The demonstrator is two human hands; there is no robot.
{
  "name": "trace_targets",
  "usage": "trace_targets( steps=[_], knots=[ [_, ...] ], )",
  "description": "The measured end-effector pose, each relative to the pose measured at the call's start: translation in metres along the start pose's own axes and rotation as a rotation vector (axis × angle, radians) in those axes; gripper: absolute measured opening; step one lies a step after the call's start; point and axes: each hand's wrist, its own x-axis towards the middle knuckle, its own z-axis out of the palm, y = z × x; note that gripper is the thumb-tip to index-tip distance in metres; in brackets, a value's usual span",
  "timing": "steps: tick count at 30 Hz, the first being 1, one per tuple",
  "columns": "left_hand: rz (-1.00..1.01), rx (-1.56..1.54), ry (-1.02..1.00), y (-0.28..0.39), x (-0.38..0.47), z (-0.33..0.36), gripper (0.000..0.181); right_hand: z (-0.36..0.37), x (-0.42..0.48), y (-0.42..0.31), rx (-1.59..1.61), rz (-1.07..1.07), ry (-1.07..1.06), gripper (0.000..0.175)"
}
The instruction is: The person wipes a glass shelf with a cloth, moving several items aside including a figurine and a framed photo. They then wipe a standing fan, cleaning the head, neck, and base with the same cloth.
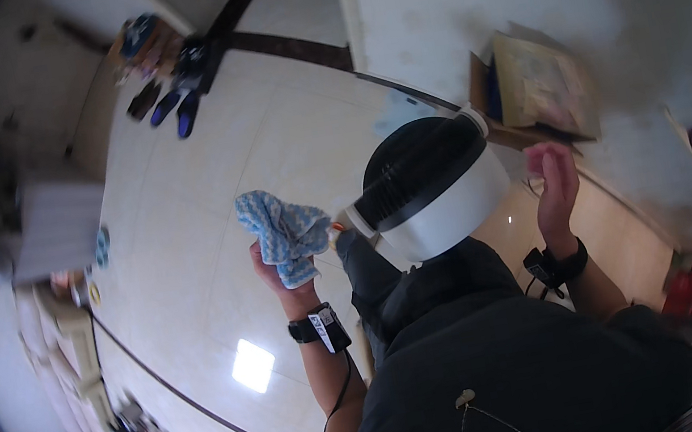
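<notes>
A blue-and-white patterned cloth (286, 232) hangs bunched over my left hand (270, 272), which grips it; the cloth hides most of the fingers. On the right, my raised right hand (555, 186) holds nothing, its fingers loosely bent. Between the hands, close to my body, is a rounded black-and-white container or appliance (437, 188); its exact kind is unclear. Neither hand visibly touches it. Both wrists wear black straps with small devices.
An open cardboard box (543, 86) is beyond my right hand. Dark slippers with blue insoles (187, 113) lie on the tiled floor (180, 195) by a doorway. At the left runs a cream sofa (71, 347). A red box (689, 284) sits at lower right.
</notes>
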Motion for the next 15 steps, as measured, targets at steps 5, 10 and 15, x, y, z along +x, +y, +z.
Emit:
trace_targets(
  steps=[5,10,15],
  knots=[
    [-0.222,0.27,-0.158,0.033,0.079,0.009,0.038,0.014,-0.044,0.025,-0.039,0.3,0.431,0.024],
    [-0.484,0.371,-0.609,0.037,0.108,0.047,0.039,0.036,-0.141,0.033,-0.095,0.501,0.72,0.034],
    [-0.211,1.138,-0.698,-0.014,0.077,0.092,0.039,0.07,-0.224,0.021,-0.064,0.642,0.823,0.049]
  ],
)
